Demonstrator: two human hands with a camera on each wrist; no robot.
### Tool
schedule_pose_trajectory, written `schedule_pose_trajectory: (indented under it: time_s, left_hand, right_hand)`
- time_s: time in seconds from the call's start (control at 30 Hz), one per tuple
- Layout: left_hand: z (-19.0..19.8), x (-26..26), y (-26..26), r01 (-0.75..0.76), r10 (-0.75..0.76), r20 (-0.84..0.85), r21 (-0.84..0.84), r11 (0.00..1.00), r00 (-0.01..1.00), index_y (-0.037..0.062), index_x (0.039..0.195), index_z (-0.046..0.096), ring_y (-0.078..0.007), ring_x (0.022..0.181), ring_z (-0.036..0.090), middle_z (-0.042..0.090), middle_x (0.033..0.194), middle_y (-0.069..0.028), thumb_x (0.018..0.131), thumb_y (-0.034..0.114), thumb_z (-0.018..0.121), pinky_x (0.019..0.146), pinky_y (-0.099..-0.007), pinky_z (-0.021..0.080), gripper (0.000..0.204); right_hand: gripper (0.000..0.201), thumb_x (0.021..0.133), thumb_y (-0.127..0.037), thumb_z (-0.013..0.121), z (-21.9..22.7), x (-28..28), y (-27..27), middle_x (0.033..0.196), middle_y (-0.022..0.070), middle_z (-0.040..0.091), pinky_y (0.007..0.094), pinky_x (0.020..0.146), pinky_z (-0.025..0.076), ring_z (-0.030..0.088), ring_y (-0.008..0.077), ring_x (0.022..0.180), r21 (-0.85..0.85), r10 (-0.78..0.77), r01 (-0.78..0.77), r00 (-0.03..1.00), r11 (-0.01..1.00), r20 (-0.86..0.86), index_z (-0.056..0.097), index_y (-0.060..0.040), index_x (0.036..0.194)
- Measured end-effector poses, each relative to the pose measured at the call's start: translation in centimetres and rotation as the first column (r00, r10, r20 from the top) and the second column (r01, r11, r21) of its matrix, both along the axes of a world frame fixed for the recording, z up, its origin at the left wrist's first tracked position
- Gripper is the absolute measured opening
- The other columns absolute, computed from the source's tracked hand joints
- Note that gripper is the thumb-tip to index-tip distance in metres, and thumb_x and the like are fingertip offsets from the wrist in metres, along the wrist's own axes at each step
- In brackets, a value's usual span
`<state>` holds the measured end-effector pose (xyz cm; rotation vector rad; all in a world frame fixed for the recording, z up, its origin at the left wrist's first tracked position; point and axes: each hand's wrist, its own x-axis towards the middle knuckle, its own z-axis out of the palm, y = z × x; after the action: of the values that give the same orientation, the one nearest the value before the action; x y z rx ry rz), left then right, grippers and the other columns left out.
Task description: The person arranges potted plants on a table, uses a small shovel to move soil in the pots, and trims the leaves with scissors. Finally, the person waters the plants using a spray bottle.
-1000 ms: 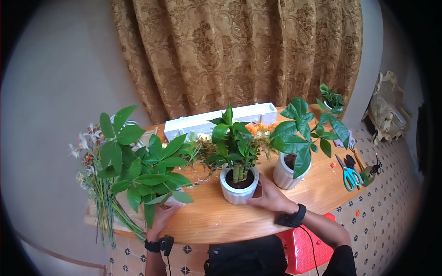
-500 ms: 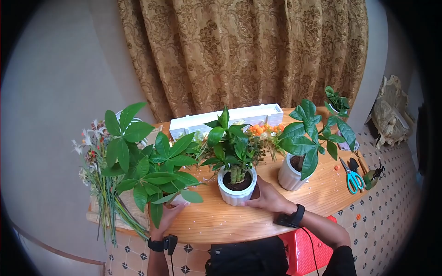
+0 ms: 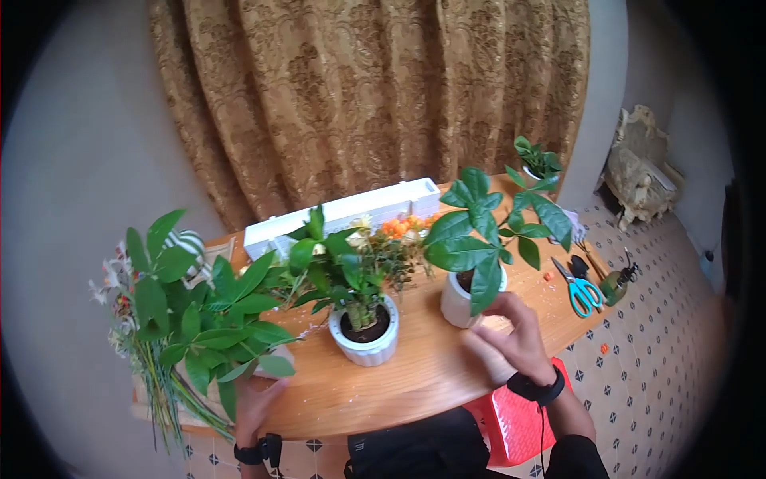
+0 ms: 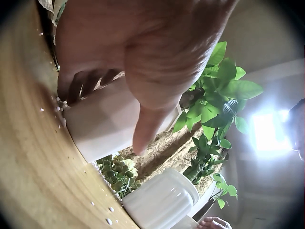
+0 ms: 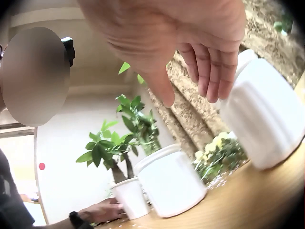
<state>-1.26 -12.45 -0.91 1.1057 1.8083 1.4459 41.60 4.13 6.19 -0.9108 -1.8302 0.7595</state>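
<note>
In the head view my left hand (image 3: pixel 255 401) is low at the left, beneath a broad-leaved green plant (image 3: pixel 219 335). The left wrist view shows it gripping that plant's white pot (image 4: pixel 102 126), thumb on the near side and fingers curled round the far side. My right hand (image 3: pixel 517 339) is beside the right plant's ribbed white pot (image 3: pixel 456 307). Its fingers are loosely extended, thumb apart, fingertips right by the pot wall in the right wrist view. Between the two hands, a plant with thick stubby stems stands upright in a round white pot (image 3: pixel 365 350), untouched.
Behind the pots lie a long white planter box (image 3: pixel 343 211) and orange flowers (image 3: pixel 396 228). Long-stemmed flowers (image 3: pixel 152 375) spread over the left edge. Teal-handled scissors (image 3: pixel 582 294) and a spray bottle (image 3: pixel 616 286) lie at the right. A red stool (image 3: pixel 523 423) stands below the table (image 3: pixel 415 383).
My right hand has let go of the middle pot and moved right to the right-hand pot. My left hand stays at the left pot. The head view has shifted.
</note>
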Motion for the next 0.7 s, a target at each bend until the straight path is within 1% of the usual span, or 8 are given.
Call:
schedule_pose_trajectory:
  time_s: [0.07,0.13,0.2,0.23,0.33,0.43,0.53,0.7]
  left_hand:
    - [-0.3,-0.6,0.3,0.05,-0.037,-0.165,0.075,0.996,0.986,-0.002,0.132,0.05,-0.02,0.113,0.061,0.062,0.122,-0.0114,0.076,0.008,0.086,0.086,-0.0323,0.055,0.068]
    - [1.0,0.0,0.3,0.061,-0.05,-0.087,0.122,0.991,0.995,-0.0022,0.128,0.053,-0.0208,0.11,0.062,0.064,0.12,-0.0115,0.077,0.005,0.084,0.088,-0.033,0.054,0.06]
    - [3.6,1.4,0.3,0.043,-0.063,0.14,0.143,0.989,0.988,-0.0019,0.126,0.056,-0.0214,0.107,0.063,0.066,0.118,-0.0109,0.079,0.005,0.08,0.095,-0.0338,0.051,0.053]
    - [3.0,1.4,0.4,-0.02,0.003,0.081,0.211,0.977,0.997,-0.0015,0.127,0.057,-0.0214,0.105,0.064,0.067,0.117,-0.0109,0.082,0.005,0.078,0.095,-0.0337,0.051,0.05]
    - [3.0,0.8,0.4,-0.048,0.035,0.074,0.18,0.982,0.997,0.0016,0.138,0.047,-0.0236,0.117,0.06,0.061,0.128,-0.0106,0.08,0.002,0.079,0.101,-0.037,0.049,0.066]
    - [3.3,0.4,0.5,-0.085,0.073,0.086,0.146,0.986,0.994,0.0033,0.144,0.042,-0.0233,0.122,0.058,0.057,0.133,-0.0102,0.078,0.001,0.08,0.103,-0.0384,0.049,0.076]
    - [3.9,0.8,1.1,-0.111,0.101,0.094,0.117,0.987,0.99,0.0016,0.142,0.043,-0.0216,0.12,0.059,0.059,0.131,-0.0105,0.078,0.0,0.081,0.102,-0.0379,0.05,0.075]
    - [4.3,1.0,1.7,-0.103,0.102,0.02,0.127,0.986,0.995,-0.0029,0.132,0.053,-0.0195,0.112,0.062,0.064,0.123,-0.0102,0.078,0.001,0.082,0.098,-0.0355,0.051,0.061]
  right_hand:
    - [0.033,0.08,-0.007,0.082,-0.7,2.0,1.0,0.101,0.0089,0.069,0.0305,0.085,0.054,0.067,0.0162,0.092,0.008,-0.124,0.125,0.988,0.992,-0.097,0.063,0.0022,0.105]
    - [0.037,0.079,-0.01,0.085,-1.0,3.7,1.5,0.095,0.0069,0.065,0.0303,0.081,0.053,0.063,0.0151,0.086,-0.013,-0.251,0.251,0.964,0.968,-0.084,0.061,0.0014,0.105]
    - [0.054,0.077,-0.017,0.087,-1.0,4.4,2.0,0.107,0.0117,0.064,0.0345,0.09,0.052,0.063,0.0201,0.099,0.046,-0.292,0.292,0.956,0.955,-0.015,0.058,0.0023,0.119]
    - [0.054,0.077,-0.017,0.087,-0.9,4.6,2.3,0.107,0.0117,0.064,0.0345,0.09,0.052,0.063,0.0201,0.099,0.045,-0.3,0.3,0.954,0.953,-0.014,0.058,0.0023,0.119]
    - [0.077,0.075,-0.024,0.089,-1.1,4.3,3.4,0.127,0.0179,0.059,0.0404,0.104,0.047,0.058,0.027,0.12,0.107,-0.241,0.232,0.968,0.967,0.073,0.049,0.0033,0.136]
    - [0.094,0.074,-0.025,0.09,-2.4,3.4,4.9,0.144,0.0221,0.05,0.0435,0.116,0.038,0.047,0.0307,0.138,-0.042,-0.064,0.067,0.996,0.997,0.069,0.037,0.0037,0.147]
    - [0.097,0.075,-0.022,0.089,-2.4,2.2,5.3,0.144,0.0211,0.05,0.0418,0.116,0.038,0.047,0.0284,0.138,-0.15,0.081,-0.096,0.991,0.984,-0.104,0.033,0.0038,0.149]
    - [0.098,0.075,-0.017,0.089,-2.4,1.7,5.6,0.143,0.0196,0.051,0.0399,0.116,0.04,0.051,0.0259,0.134,-0.211,0.043,-0.06,0.995,0.976,-0.085,0.03,0.0045,0.15]
